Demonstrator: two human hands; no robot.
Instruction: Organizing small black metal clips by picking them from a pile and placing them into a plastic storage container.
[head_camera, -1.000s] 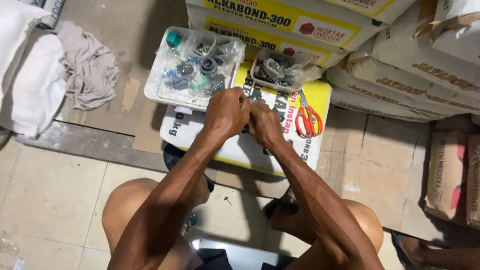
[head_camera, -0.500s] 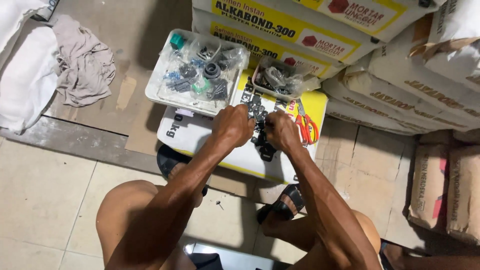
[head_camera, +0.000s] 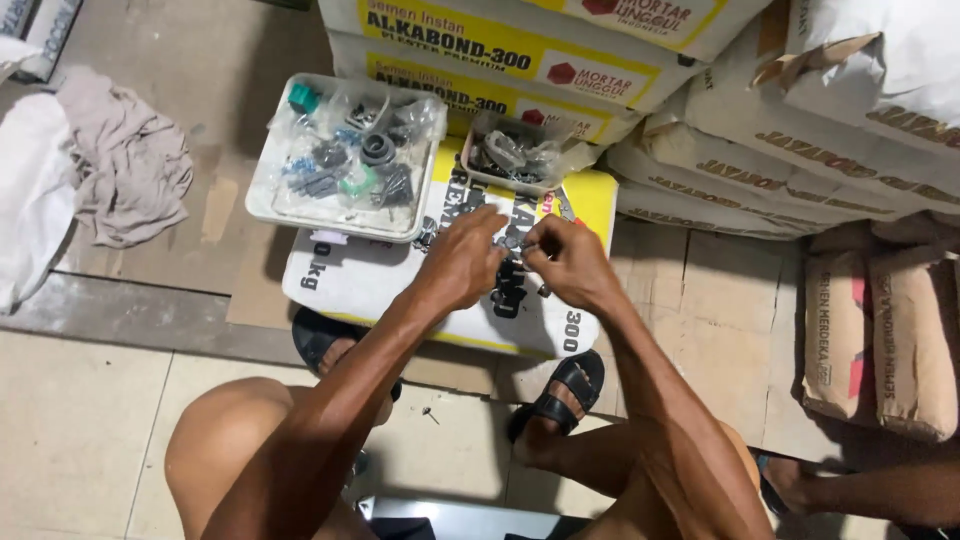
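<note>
A small dark metal part (head_camera: 515, 250) is held between the left hand (head_camera: 462, 262) and the right hand (head_camera: 570, 262), which are brought close together over a white and yellow sack (head_camera: 350, 285) lying flat. Both hands are narrowly closed, the fingertips pinching the part from two sides; its exact shape cannot be told, because it is mostly covered by the fingers. A thin piece is seen just under the right hand, but it is too small to be named.

The part is judged to be light, stiff and rather slippery, so a pinch with the fingertips on its sides is thought the proper hold; with a loose hold it could be easily dropped and lost on the floor.

Just beyond the left hand a white tray (head_camera: 262, 190) is placed, filled with plastic bags of grey, blue and green fittings (head_camera: 360, 165). Beyond the right hand a smaller clear container (head_camera: 478, 180) with metal pieces is set. Stacked sacks (head_camera: 520, 50) are seen further behind. Far to the left of the left hand a crumpled cloth (head_camera: 125, 165) is lying.
</note>
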